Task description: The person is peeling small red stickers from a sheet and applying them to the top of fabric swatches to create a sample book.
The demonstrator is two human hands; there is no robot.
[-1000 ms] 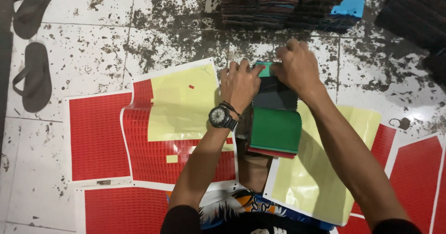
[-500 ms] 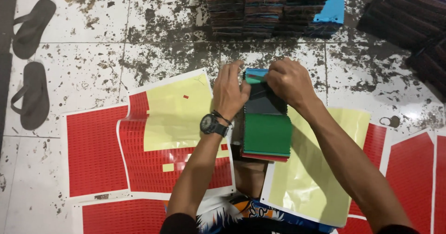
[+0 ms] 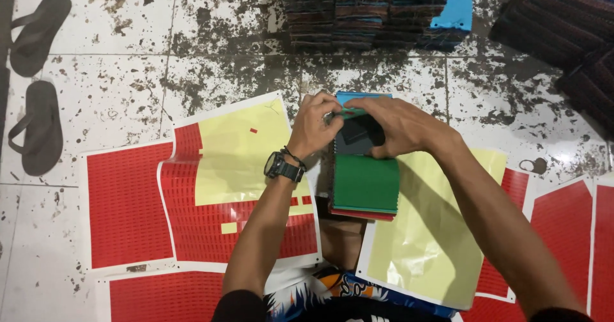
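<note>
A stained white tiled floor (image 3: 160, 72) is seen from above; across its lower half large red sticker sheets (image 3: 128, 210) with white borders are spread, some peeled back to pale yellow backing (image 3: 240, 156), and a further yellow sheet (image 3: 428, 245) is laid at the lower right; stacks of dark striped booklets (image 3: 371, 8) are ranged along the upper edge, one topped by a blue cover (image 3: 455, 12), and more dark striped material (image 3: 563, 28) is piled at the upper right; a pair of dark sandals (image 3: 38, 85) is set at the far left; at the centre a stack of small spiral-bound books (image 3: 364, 184) with a green cover uppermost is rested on the person's knee, its long axis run away from the person, its bound edge at the left; the left hand (image 3: 316, 124), a black wristwatch (image 3: 281, 166) on its wrist, is closed in a pinch on a small green strip (image 3: 350, 113) at the far end of the stack; the right hand (image 3: 396, 127) is curled over a dark grey cover (image 3: 355, 140) there, fingers bent and pressed down on it.
</note>
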